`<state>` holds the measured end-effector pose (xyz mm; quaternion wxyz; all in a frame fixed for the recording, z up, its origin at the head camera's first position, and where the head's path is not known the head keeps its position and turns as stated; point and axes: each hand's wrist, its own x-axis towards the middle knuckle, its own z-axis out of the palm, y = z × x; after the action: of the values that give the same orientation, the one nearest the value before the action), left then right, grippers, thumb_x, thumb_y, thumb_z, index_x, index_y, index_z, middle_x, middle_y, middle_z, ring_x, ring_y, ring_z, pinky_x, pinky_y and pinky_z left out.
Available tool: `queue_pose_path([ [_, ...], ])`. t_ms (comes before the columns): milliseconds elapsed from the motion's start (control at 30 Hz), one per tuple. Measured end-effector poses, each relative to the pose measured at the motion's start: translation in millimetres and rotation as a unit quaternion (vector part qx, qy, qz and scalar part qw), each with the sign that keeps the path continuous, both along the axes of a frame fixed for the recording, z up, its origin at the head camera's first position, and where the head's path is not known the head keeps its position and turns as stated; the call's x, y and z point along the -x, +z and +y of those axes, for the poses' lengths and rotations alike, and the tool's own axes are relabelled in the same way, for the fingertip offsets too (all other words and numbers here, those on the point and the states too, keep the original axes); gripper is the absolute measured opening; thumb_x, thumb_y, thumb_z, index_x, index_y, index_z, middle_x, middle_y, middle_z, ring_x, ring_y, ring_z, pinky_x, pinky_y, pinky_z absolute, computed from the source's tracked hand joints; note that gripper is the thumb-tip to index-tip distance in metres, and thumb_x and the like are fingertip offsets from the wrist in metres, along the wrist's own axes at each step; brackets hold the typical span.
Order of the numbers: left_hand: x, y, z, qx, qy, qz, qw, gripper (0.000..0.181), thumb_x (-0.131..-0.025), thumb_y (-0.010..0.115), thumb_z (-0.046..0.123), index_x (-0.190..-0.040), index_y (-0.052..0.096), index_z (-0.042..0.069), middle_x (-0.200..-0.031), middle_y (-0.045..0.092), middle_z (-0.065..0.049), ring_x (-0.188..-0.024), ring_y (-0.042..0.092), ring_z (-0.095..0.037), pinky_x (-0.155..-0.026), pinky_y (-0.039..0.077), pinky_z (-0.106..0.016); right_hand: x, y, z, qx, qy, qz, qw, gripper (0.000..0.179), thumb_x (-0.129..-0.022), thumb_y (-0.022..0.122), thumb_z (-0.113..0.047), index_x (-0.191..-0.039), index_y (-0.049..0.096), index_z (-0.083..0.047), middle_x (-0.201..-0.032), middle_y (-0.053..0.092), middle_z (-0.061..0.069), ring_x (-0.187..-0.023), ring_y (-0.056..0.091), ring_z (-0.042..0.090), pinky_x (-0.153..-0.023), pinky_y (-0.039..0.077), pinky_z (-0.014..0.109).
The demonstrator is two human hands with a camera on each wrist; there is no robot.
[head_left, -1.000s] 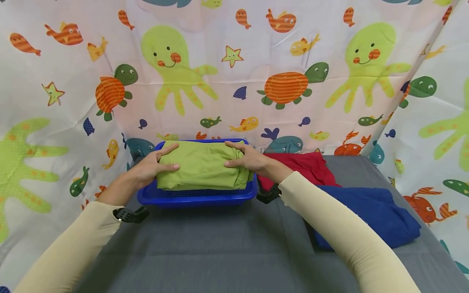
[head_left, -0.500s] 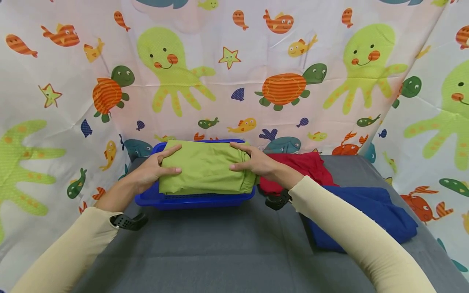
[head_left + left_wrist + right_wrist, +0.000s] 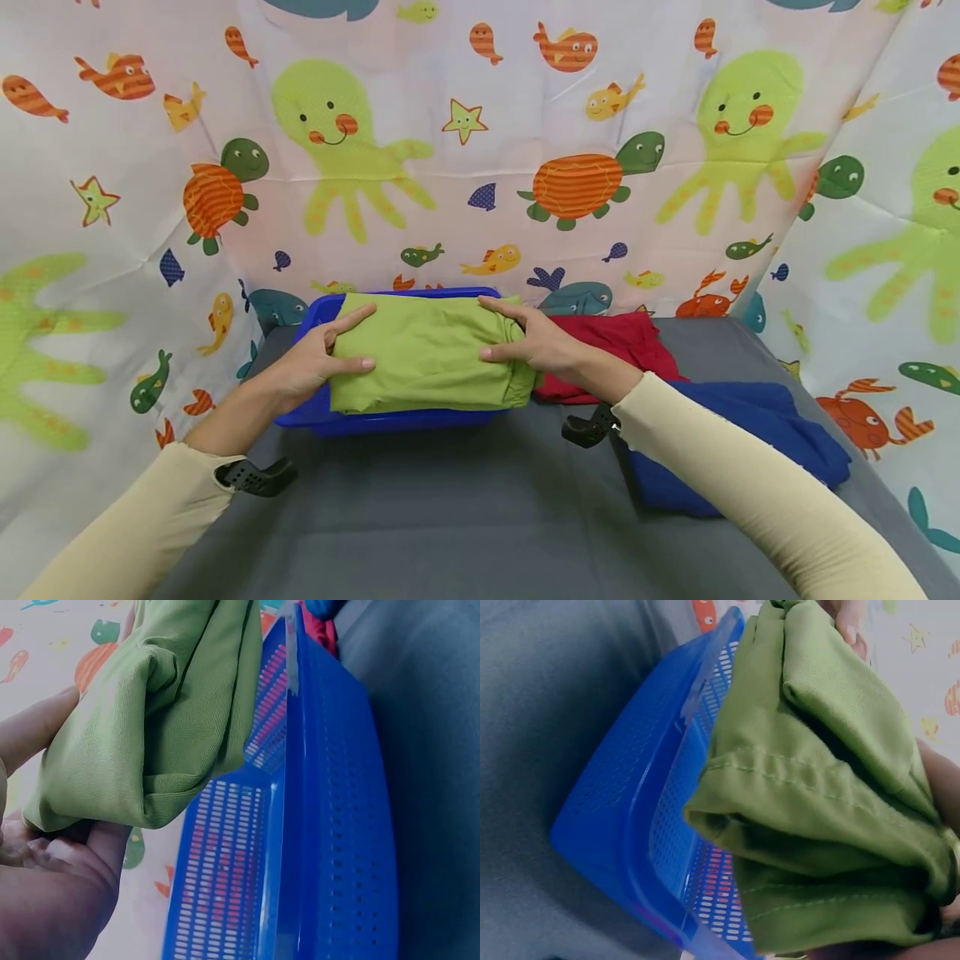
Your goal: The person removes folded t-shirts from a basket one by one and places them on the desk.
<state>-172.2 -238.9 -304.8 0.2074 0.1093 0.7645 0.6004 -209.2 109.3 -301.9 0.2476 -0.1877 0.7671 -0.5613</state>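
Note:
A folded lime-green garment (image 3: 427, 354) is held level over a blue plastic basket (image 3: 405, 422). My left hand (image 3: 309, 360) grips its left end, thumb and a finger lying on top, the other fingers hidden beneath. At the opposite end my right hand (image 3: 546, 340) grips it the same way. Layered folds of the garment (image 3: 112, 750) show in the left wrist view, raised above the rim of the basket (image 3: 349, 802). Stitched hems hang at the garment's end (image 3: 810, 787) in the right wrist view, and slotted basket walls (image 3: 630, 787) appear below.
Right of the basket lies a crumpled red cloth (image 3: 622, 342) on the grey table surface (image 3: 420, 533). A folded blue cloth (image 3: 742, 442) is nearer, partly behind my right sleeve. A sea-animal curtain (image 3: 465, 200) encloses the back and sides.
Both hands have drawn the green garment slightly toward me and to the right, so it covers more of the basket's front rim. The head view has shifted a little.

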Motion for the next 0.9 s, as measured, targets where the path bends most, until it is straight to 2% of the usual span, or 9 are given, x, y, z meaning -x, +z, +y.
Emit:
queue_pose_path([
  [233,-3.5,0.1,4.3,-0.007,-0.017,0.015,0.9997,0.086,-0.097,0.068,0.012,-0.164,0.015,0.027,-0.168,0.019,-0.012,-0.122,0.055,-0.006,-0.093,0.052,-0.02,-9.1,-1.0,10,0.015,-0.008,0.003,0.9998,0.082,-0.093,0.074,-0.015,-0.16,0.03,-0.032,-0.143,0.042,0.009,-0.12,0.054,0.025,-0.086,0.056,0.027],
  [433,-12.1,1.1,9.8,-0.022,-0.033,-0.004,0.9992,0.087,-0.097,0.067,0.009,-0.164,0.014,0.026,-0.16,0.034,-0.02,-0.115,0.063,-0.005,-0.091,0.056,-0.024,-20.6,-1.4,17,0.006,-0.007,0.013,0.9999,0.082,-0.092,0.074,-0.016,-0.16,0.031,-0.032,-0.142,0.043,0.011,-0.116,0.056,0.024,-0.084,0.057,0.027],
  [667,-21.0,-3.8,18.9,-0.029,-0.033,0.001,0.9991,0.087,-0.096,0.068,0.008,-0.164,0.018,0.027,-0.16,0.035,-0.02,-0.116,0.063,-0.005,-0.092,0.056,-0.025,-30.5,-3.4,26,0.007,-0.009,0.007,0.9999,0.081,-0.092,0.075,-0.017,-0.16,0.032,-0.032,-0.139,0.048,0.013,-0.113,0.06,0.023,-0.084,0.06,0.029],
  [900,-27.0,-8.2,25.4,-0.036,-0.049,-0.005,0.9982,0.088,-0.095,0.069,0.008,-0.164,0.018,0.028,-0.153,0.045,-0.025,-0.113,0.068,-0.008,-0.092,0.058,-0.028,-38.6,-5.3,36,0.004,-0.002,0.009,0.9999,0.081,-0.092,0.075,-0.017,-0.159,0.032,-0.031,-0.138,0.048,0.014,-0.111,0.06,0.025,-0.083,0.06,0.03],
])
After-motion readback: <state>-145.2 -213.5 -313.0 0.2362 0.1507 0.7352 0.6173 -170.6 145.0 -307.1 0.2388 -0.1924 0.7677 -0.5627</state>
